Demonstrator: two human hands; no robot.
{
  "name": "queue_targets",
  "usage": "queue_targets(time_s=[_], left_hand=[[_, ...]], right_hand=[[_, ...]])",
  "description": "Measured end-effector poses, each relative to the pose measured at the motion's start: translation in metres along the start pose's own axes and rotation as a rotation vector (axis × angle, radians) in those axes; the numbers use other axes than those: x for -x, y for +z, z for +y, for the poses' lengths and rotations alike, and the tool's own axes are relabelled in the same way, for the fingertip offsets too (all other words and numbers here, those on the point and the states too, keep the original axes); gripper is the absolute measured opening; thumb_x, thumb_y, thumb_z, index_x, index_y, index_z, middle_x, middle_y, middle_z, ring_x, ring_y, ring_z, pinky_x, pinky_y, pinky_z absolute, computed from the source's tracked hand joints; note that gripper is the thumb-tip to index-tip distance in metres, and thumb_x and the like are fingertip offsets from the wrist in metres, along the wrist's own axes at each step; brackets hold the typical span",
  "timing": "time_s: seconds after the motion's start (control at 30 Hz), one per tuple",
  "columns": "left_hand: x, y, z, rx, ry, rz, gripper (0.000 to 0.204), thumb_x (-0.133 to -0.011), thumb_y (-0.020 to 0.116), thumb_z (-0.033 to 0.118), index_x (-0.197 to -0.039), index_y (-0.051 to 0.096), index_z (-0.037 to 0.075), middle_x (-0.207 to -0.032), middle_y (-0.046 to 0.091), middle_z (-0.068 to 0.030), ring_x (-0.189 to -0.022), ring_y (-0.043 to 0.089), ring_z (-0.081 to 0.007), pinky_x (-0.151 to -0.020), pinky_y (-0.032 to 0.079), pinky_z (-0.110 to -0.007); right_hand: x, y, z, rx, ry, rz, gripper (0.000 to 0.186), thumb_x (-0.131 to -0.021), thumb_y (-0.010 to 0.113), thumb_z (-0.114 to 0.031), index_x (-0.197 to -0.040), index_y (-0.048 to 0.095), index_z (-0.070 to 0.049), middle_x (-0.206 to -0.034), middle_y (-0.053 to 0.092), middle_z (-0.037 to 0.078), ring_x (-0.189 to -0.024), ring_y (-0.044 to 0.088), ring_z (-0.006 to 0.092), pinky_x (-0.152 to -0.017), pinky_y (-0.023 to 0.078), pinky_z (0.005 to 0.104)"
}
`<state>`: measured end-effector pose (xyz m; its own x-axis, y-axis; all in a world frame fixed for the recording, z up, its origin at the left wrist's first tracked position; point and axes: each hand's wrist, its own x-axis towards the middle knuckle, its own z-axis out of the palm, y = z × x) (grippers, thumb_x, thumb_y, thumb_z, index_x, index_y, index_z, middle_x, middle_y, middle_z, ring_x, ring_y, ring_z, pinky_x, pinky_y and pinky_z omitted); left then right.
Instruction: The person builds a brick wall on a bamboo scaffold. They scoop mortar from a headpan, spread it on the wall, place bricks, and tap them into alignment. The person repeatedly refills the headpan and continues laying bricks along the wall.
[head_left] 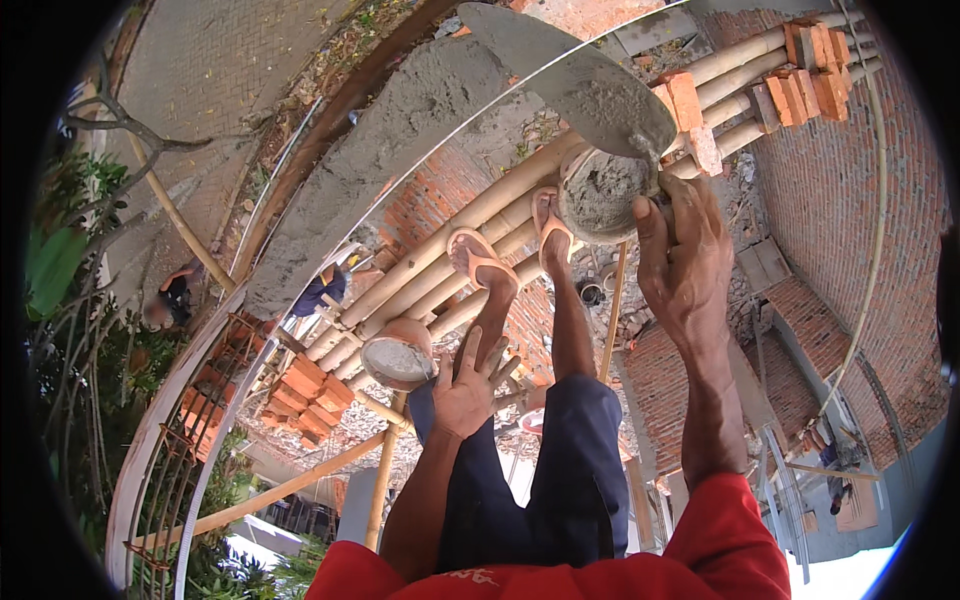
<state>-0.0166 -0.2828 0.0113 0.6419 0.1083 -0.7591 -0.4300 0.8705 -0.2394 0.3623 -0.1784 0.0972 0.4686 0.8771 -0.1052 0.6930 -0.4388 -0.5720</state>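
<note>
My right hand (687, 250) grips a trowel (575, 75) near its neck, fingers closed round the handle. Wet grey mortar clings to the broad blade, which points up and left over the mortar-covered wall top (410, 125). Just below the blade's near end, a round bucket (570, 215) holds grey mortar (608, 190). My left hand (465, 397) holds nothing; its fingers are spread, beside my left knee. Near it a second bucket (398, 352) contains paler mortar. A taut white string (440, 155) runs along the wall and passes across the trowel blade.
My sandalled feet stand on bamboo poles (480, 230) raised above rubble. Red bricks sit in stacks at the upper right (805, 80) and lower left (308, 398). A brick wall (840, 180) rises on the right. Another person (325, 290) is beyond the poles at left.
</note>
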Motion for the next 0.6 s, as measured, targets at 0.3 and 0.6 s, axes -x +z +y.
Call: queue_targets(time_s=[0.3, 0.6], left_hand=[[-0.004, 0.009, -0.001, -0.015, 0.017, 0.001, 0.076, -0.1, 0.03, 0.079, -0.167, 0.014, 0.045, -0.175, 0.015, -0.0034, -0.159, 0.018, -0.0349, -0.118, 0.023, -0.075], [-0.003, 0.007, -0.008, 0.019, 0.029, 0.02, 0.077, -0.1, 0.029, 0.08, -0.167, 0.014, 0.046, -0.175, 0.017, -0.0025, -0.159, 0.019, -0.0334, -0.122, 0.018, -0.072]], right_hand=[[-0.115, 0.014, -0.061, 0.641, -0.667, -0.056, 0.052, -0.088, 0.075, -0.019, -0.134, 0.054, -0.005, -0.122, 0.059, 0.011, -0.107, 0.058, 0.0312, -0.091, 0.048, 0.0449], [-0.093, -0.005, 0.047, 0.246, -0.347, 0.148, 0.02, -0.096, 0.069, -0.014, -0.108, 0.071, 0.003, -0.103, 0.068, 0.012, -0.093, 0.068, 0.0299, -0.079, 0.054, 0.0414]])
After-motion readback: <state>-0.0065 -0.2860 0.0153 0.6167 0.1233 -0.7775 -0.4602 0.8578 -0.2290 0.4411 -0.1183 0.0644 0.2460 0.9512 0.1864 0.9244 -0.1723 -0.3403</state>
